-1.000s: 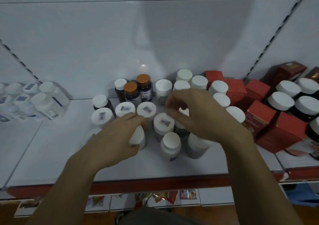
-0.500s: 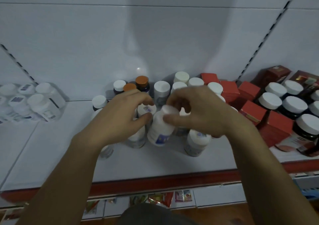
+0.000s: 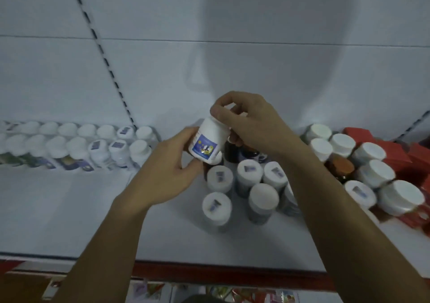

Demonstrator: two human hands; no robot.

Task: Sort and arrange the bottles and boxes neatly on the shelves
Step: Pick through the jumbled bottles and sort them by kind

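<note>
upright white bottle (image 3: pixel 207 140), blue label

The left forearm (image 3: pixel 100 244) and right forearm (image 3: pixel 337 209) slant inward toward a white bottle (image 3: pixel 207 140). The left hand (image 3: pixel 167 170) grips the bottle's lower side with curled fingers. The right hand (image 3: pixel 252 126) pinches the bottle's cap end from above.
</note>
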